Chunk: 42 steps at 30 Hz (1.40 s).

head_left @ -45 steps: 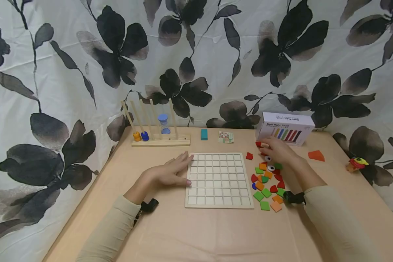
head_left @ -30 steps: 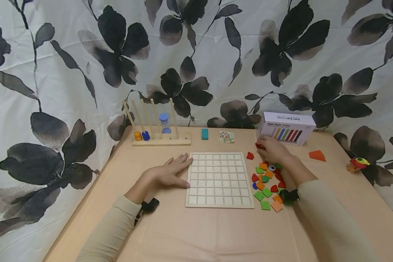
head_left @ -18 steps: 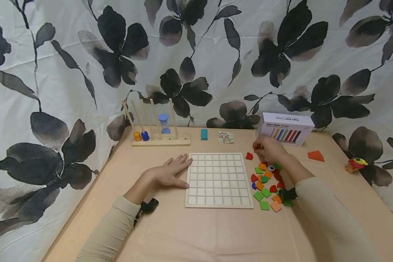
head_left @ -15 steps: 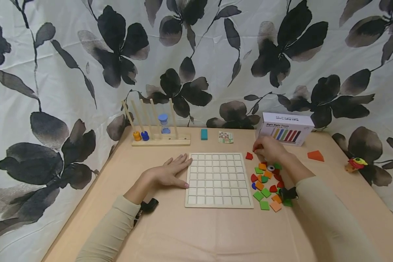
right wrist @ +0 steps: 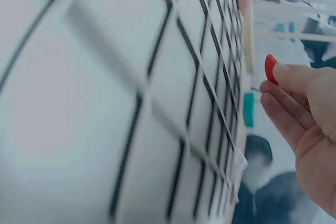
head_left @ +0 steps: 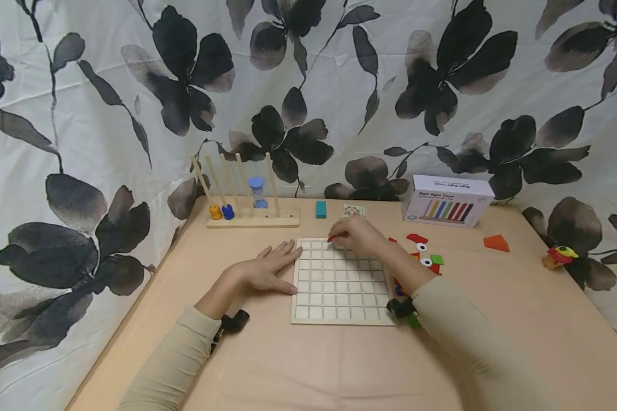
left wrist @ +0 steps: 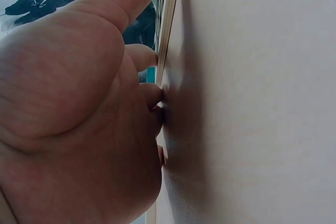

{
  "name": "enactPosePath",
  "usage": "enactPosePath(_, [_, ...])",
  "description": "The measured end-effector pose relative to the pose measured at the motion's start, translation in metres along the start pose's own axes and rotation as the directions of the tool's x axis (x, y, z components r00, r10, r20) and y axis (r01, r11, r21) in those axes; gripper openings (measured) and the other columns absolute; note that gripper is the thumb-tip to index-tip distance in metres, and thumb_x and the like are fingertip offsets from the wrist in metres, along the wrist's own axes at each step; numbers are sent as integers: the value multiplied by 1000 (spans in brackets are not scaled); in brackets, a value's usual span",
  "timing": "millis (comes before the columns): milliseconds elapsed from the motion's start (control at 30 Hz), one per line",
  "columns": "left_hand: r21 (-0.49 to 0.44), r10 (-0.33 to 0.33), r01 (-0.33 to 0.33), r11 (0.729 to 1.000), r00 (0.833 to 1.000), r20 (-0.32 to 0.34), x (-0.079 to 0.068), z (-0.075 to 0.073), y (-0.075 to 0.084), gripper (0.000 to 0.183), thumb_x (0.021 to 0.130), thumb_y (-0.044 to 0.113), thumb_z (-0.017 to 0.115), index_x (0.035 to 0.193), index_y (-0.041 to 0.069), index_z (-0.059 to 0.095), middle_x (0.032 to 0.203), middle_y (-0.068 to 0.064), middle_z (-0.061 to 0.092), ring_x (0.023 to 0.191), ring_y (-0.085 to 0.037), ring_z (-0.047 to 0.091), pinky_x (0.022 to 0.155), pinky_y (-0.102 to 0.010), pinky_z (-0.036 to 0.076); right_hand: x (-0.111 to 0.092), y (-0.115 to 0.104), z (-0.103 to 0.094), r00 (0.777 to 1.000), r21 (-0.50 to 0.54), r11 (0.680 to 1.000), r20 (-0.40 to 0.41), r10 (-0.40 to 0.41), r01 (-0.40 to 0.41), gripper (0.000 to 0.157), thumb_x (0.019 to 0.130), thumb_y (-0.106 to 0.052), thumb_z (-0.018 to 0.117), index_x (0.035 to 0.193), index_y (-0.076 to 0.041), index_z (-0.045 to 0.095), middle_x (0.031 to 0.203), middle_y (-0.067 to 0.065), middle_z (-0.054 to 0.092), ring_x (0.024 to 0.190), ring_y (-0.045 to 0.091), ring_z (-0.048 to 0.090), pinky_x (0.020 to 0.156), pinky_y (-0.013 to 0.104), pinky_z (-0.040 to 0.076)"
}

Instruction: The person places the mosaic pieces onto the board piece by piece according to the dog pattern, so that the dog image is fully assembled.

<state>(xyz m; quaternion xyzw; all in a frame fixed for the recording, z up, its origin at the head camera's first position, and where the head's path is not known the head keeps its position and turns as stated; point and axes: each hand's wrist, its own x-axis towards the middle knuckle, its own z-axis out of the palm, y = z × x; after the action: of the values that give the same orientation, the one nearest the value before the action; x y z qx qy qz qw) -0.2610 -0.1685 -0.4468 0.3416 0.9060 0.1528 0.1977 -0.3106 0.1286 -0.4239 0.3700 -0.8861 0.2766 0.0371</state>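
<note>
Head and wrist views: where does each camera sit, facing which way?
Head: on the head, forward and down at the white gridded board; left hand, right hand, beige sleeves show.
Left wrist: on that wrist, past the left hand at the board's edge.
Right wrist: on that wrist, across the board; both hands show.
Shared by head, right wrist: red rounded piece, teal rectangular block.

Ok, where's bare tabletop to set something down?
Free: tabletop on the near side of the grid board, between left sleeve and right sleeve; also between right sleeve, orange piece and bird toy. Crowded: right of the board, with loose pieces partly behind the right sleeve.
</note>
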Motion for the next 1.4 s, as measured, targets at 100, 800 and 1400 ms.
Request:
enactPosePath(100, [-2, 11, -11, 1000, 1000, -7, 0, 0, 2, 104, 81, 68, 58, 156, 19, 5, 161, -12, -8, 147, -30, -7, 115, -54, -2, 10, -3, 14, 1000, 2, 1000, 11, -21, 21, 8, 85, -11, 73, 93, -13, 77, 95, -2, 71, 91, 11, 63, 79, 31, 52])
enactPosePath(800, [-27, 34, -35, 999, 999, -16, 4, -1, 3, 102, 82, 66, 60, 156, 19, 7, 161, -12, -7, 147, -30, -7, 114, -56, -3, 23, -5, 36, 997, -90, 996, 79, 20, -13, 13, 87, -6, 69, 94, -13, 78, 95, -3, 68, 90, 12, 63, 80, 28, 52])
enactPosePath(1400, [-25, 6, -7, 1000, 1000, -23, -1, 2, 3, 107, 78, 69, 62, 156, 20, 7, 161, -9, -7, 147, -26, -8, 115, -54, -3, -92, -1, -82, 976, 93, 974, -59, 210, -204, 32, 93, -26, 65, 124, -18, 65, 138, 6, 53, 128, 29, 46, 94, 54, 45])
